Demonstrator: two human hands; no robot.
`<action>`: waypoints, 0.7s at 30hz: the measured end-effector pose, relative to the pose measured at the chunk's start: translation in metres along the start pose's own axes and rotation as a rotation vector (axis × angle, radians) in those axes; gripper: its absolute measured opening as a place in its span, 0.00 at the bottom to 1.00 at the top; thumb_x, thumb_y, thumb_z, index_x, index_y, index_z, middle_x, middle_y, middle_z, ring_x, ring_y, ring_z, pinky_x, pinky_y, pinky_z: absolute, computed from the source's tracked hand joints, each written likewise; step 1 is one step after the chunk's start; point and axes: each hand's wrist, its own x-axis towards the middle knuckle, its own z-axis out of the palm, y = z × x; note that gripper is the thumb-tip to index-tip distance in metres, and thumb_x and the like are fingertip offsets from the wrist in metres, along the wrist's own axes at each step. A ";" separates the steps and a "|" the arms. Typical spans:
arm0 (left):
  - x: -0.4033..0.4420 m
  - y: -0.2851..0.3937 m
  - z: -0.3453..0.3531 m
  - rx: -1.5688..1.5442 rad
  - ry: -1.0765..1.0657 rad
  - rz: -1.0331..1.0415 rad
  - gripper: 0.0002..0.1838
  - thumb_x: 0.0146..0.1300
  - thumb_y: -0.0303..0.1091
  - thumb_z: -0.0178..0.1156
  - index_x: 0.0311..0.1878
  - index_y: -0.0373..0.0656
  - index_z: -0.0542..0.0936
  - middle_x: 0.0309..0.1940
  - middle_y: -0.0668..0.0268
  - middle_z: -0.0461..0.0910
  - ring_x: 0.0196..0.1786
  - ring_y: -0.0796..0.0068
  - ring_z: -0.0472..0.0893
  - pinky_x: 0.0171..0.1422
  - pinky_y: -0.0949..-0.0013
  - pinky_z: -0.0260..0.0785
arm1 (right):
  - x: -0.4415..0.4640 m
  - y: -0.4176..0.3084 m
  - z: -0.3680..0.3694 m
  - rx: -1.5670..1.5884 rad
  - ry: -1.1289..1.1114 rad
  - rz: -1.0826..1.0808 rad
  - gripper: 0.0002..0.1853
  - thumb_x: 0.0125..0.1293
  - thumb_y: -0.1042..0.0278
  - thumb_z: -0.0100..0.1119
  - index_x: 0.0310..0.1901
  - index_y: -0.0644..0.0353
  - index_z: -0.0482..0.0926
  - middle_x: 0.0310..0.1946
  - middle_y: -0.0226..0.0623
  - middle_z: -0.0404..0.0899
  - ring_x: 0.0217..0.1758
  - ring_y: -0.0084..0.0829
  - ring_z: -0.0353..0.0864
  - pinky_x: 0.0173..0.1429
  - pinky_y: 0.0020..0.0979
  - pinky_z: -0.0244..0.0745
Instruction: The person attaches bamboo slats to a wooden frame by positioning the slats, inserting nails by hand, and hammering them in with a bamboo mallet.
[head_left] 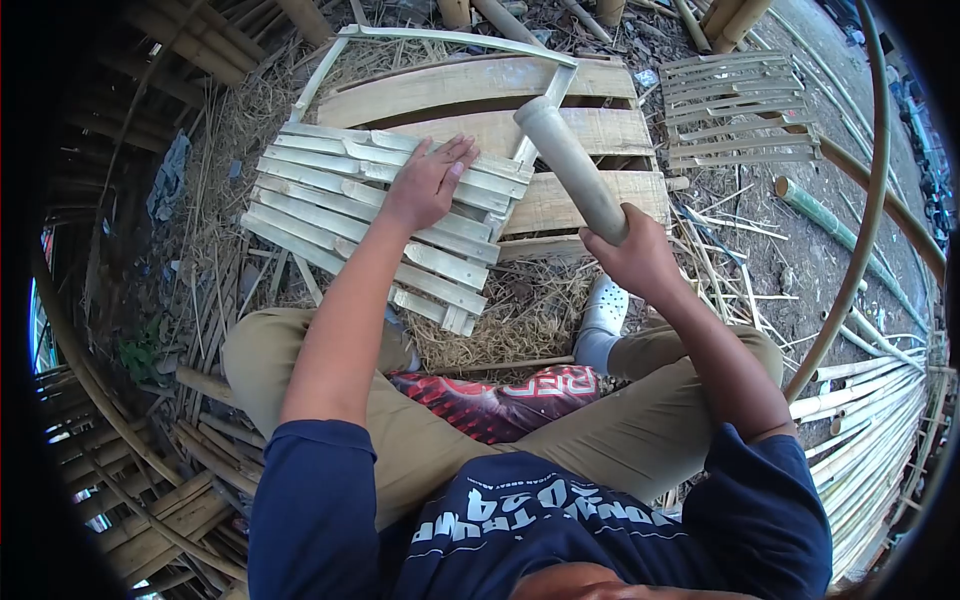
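Bamboo slat panel [340, 205] lies at 10 o'clock, its right side over wooden boards. From the left, bamboo framework [150, 520] fills 8 o'clock, and a crumpled blue cloth [170, 180] lies between 9 and 10, beside dirt ground [225, 170] littered with straw and splinters. The left hand [430, 190] rests palm-down on the slats at 11 o'clock, fingers slightly spread. At 12, the wooden boards [600, 130] have dark gaps between them, too dark to see into. The right hand, [635, 255] apart from the left and near 2 o'clock, is clamped round a pale cylindrical club [572, 165] slanting up toward 12. Farther right, a smaller slatted rack [740, 110] lies between 1 and 2, a green bamboo pole [835, 220] between 2 and 3, and piled bamboo strips [875, 450] at 4.
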 end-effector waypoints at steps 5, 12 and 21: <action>-0.001 0.000 0.002 0.012 0.001 0.006 0.24 0.85 0.39 0.40 0.72 0.48 0.79 0.77 0.63 0.74 0.82 0.63 0.67 0.89 0.45 0.48 | 0.001 -0.006 -0.012 -0.014 -0.021 0.028 0.29 0.65 0.51 0.74 0.49 0.74 0.81 0.33 0.55 0.87 0.36 0.44 0.91 0.43 0.44 0.83; -0.001 0.002 0.004 -0.065 0.000 -0.024 0.24 0.85 0.40 0.39 0.72 0.47 0.80 0.76 0.63 0.75 0.81 0.62 0.68 0.89 0.45 0.49 | 0.001 -0.006 0.015 -0.091 0.025 0.010 0.27 0.63 0.52 0.72 0.48 0.73 0.81 0.38 0.61 0.88 0.45 0.58 0.90 0.53 0.49 0.83; 0.001 0.000 0.002 -0.041 0.028 0.013 0.24 0.85 0.40 0.40 0.71 0.47 0.80 0.75 0.62 0.76 0.81 0.61 0.69 0.88 0.46 0.51 | -0.001 -0.002 0.020 -0.119 0.017 -0.079 0.28 0.62 0.51 0.74 0.47 0.74 0.81 0.34 0.59 0.87 0.39 0.54 0.90 0.46 0.49 0.82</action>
